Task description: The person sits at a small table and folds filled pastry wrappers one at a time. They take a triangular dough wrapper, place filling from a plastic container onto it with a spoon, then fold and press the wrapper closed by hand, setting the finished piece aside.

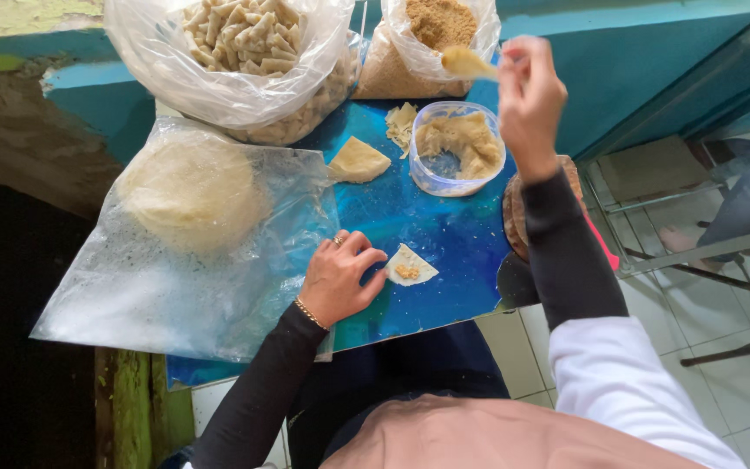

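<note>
Filling step, I judge: left hand (338, 278) pins wrapper (410, 264) flat, grip released; right hand (527, 95) pinches filling (466, 61); lowering onto wrapper needs care.

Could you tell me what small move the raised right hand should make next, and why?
Probably bring the right hand down to the small wrapper that the left hand pins on the blue table. The right hand is raised above the plastic tub holding a scoop that seems loaded with paste, while the wrapper carries only a small dab of filling.
</note>
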